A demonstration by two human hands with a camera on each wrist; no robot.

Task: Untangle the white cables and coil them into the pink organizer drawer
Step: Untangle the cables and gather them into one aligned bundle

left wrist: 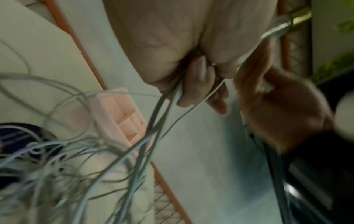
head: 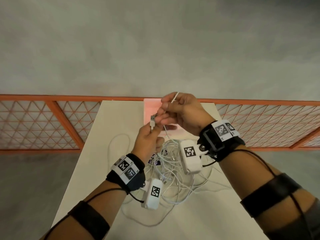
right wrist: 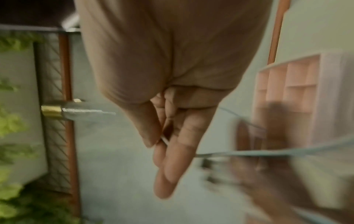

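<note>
A tangle of white cables (head: 170, 172) lies on the white table (head: 97, 135), below my raised hands. My left hand (head: 149, 135) grips a white cable just under its USB plug (head: 152, 120), and several strands (left wrist: 162, 106) run out of its curled fingers. My right hand (head: 176, 110) pinches a thin white cable (head: 174, 97) between thumb and fingers (right wrist: 164, 140). The pink organizer drawer (head: 150, 108) with its compartments (right wrist: 287, 84) sits at the table's far edge, partly hidden behind both hands.
An orange railing with wire mesh (head: 43, 122) runs behind the table on both sides. Grey floor (head: 155, 49) lies beyond it. A loose cable loop (head: 119, 141) lies left of the tangle. Green plants (right wrist: 11, 121) show in the right wrist view.
</note>
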